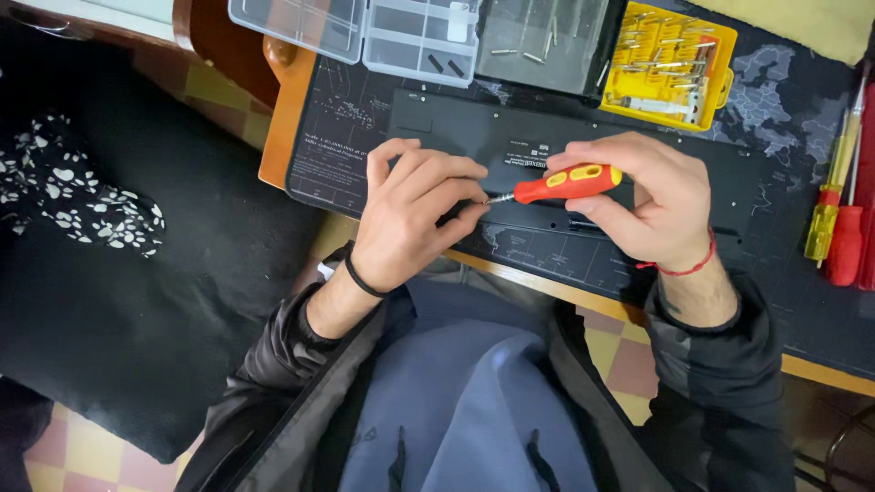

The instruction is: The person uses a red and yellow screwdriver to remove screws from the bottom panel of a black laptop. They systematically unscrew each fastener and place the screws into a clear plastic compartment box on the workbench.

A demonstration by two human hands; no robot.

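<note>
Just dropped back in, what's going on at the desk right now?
A person seated at the desk holds a red and yellow screwdriver in the right hand. The left hand pinches at its metal tip. Both hands are over a black keyboard lying face down on a dark desk mat. Behind it sit a clear parts box and an open yellow bit case; more screwdrivers lie to the right.

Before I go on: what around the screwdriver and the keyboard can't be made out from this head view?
- Screwdriver tip: hidden in the left hand fingers.
- Whether a screw or bit is pinched there: too small, covered.
- Black keyboard's underside: middle and front edge covered by both hands, including the right hand.
- Yellow bit case: bits too small to tell apart.
- Clear organiser box: cut off by the top edge.
</note>
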